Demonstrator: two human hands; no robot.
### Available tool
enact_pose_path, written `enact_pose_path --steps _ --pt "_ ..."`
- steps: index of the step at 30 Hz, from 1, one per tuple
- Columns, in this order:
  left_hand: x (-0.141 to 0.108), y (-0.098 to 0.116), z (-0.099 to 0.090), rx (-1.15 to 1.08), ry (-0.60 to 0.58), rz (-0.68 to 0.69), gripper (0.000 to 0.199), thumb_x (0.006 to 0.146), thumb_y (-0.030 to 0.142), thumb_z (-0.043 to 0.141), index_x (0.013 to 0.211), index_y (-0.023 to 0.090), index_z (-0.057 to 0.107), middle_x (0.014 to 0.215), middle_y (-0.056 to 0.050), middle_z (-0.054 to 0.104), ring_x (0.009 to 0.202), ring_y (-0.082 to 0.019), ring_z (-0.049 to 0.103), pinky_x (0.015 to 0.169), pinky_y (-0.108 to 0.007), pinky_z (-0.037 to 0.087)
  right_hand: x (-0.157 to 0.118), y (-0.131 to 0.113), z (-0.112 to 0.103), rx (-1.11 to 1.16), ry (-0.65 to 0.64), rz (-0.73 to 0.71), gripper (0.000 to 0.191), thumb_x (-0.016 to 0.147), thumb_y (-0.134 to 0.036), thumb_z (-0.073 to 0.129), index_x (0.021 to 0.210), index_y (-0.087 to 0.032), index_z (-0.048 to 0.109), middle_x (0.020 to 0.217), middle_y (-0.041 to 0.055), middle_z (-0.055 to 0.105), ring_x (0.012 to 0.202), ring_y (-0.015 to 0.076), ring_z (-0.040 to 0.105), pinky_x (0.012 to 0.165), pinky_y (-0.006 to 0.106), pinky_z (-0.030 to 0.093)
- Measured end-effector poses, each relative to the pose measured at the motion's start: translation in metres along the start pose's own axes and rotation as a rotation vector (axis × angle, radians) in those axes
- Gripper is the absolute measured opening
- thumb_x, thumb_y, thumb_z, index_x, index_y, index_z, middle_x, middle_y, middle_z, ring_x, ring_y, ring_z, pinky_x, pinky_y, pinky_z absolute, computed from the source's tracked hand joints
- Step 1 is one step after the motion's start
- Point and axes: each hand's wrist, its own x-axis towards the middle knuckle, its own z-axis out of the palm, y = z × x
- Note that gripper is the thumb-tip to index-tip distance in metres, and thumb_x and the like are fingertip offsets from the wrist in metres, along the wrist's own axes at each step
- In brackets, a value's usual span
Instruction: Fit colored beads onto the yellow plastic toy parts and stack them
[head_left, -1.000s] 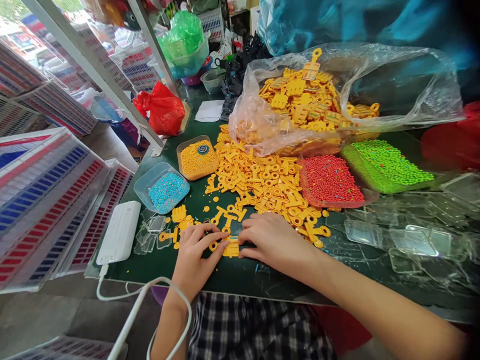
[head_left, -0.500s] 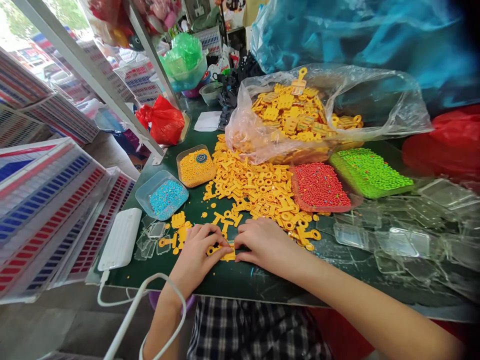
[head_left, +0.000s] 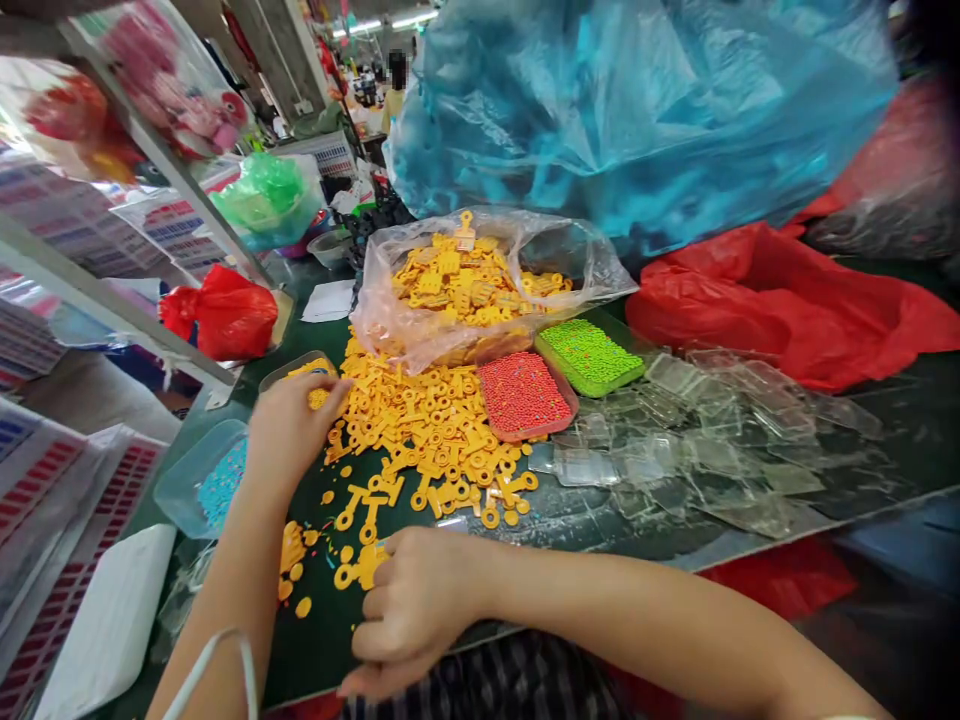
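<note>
Reaching up the left side, my left hand (head_left: 292,420) is over the near part of the tub of yellow beads (head_left: 318,396). Its fingers are bent and I cannot make out whether they hold anything. Low in the view, my right hand (head_left: 412,600) is curled at the table's front edge, beside a flat yellow piece (head_left: 369,566); what its fingers hold, if anything, is hidden. A heap of yellow ring-ended pieces (head_left: 427,410) spreads between and beyond my hands. The tub of blue beads (head_left: 191,470) is left of my left forearm.
Red beads (head_left: 525,392) and green beads (head_left: 589,352) stand in tubs right of the heap. Behind is an open plastic bag (head_left: 390,320) of yellow pieces. Clear plastic cases (head_left: 697,450) cover the right. A white power bank (head_left: 112,620) lies left. A person (head_left: 393,95) is far back.
My left hand has left the small yellow piece and moved forward to the yellow-bead tub. My right hand has come nearer the front edge, turned and curled. The view has swung right.
</note>
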Motion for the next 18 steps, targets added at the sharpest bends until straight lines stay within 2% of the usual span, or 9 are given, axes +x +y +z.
enact_pose_path --steps 3,6,8,11,15,18 --pt "0.003 0.059 0.009 -0.189 -0.128 0.491 0.032 0.095 0.043 0.048 0.092 0.021 0.071 0.091 -0.004 0.073 0.084 -0.020 0.064 0.079 -0.031 0.047 0.005 -0.003 0.011 0.041 0.145 -0.112 0.045 0.085 -0.047 0.061 0.050 -0.022 0.046 0.038 -0.0101 0.038 0.036 0.0081 0.038 0.042 0.025 0.027" --pt "0.014 0.113 0.026 -0.123 -0.236 0.809 0.027 0.096 0.037 0.051 0.097 0.020 0.072 0.095 -0.003 0.072 0.091 -0.020 0.062 0.083 -0.031 0.045 0.010 -0.004 0.014 0.072 0.190 -0.194 0.041 0.082 -0.046 0.066 0.053 -0.022 0.047 0.037 -0.0127 0.027 0.033 0.0062 0.026 0.041 0.023 0.028" --pt "0.023 0.138 0.038 -0.023 -0.272 0.876 0.025 0.093 0.036 0.058 0.104 0.019 0.071 0.102 -0.006 0.070 0.099 -0.023 0.059 0.086 -0.033 0.043 0.012 -0.003 0.013 0.059 0.148 -0.197 0.042 0.079 -0.048 0.069 0.055 -0.022 0.046 0.038 -0.0132 0.023 0.034 0.0058 0.023 0.041 0.022 0.028" --pt "0.034 0.159 0.051 0.098 -0.324 0.868 0.029 0.088 0.038 0.064 0.107 0.016 0.071 0.106 -0.009 0.066 0.104 -0.026 0.055 0.089 -0.036 0.042 0.013 -0.002 0.007 0.056 0.105 -0.206 0.041 0.085 -0.047 0.064 0.058 -0.022 0.046 0.041 -0.0130 0.024 0.035 0.0053 0.025 0.041 0.020 0.028" --pt "0.039 0.167 0.059 0.166 -0.400 0.835 0.024 0.088 0.036 0.064 0.099 0.016 0.072 0.103 -0.011 0.064 0.103 -0.027 0.053 0.087 -0.037 0.041 0.012 0.000 -0.005 0.070 0.106 -0.249 0.039 0.089 -0.041 0.062 0.059 -0.021 0.048 0.044 -0.0118 0.031 0.038 0.0049 0.036 0.044 0.019 0.031" --pt "0.040 0.168 0.063 0.160 -0.417 0.853 0.018 0.087 0.033 0.065 0.089 0.017 0.073 0.096 -0.009 0.065 0.099 -0.027 0.054 0.085 -0.036 0.041 0.013 0.001 -0.017 0.124 0.019 -0.221 0.032 0.092 -0.038 0.058 0.063 -0.023 0.056 0.045 -0.0106 0.040 0.043 0.0053 0.046 0.045 0.020 0.032"
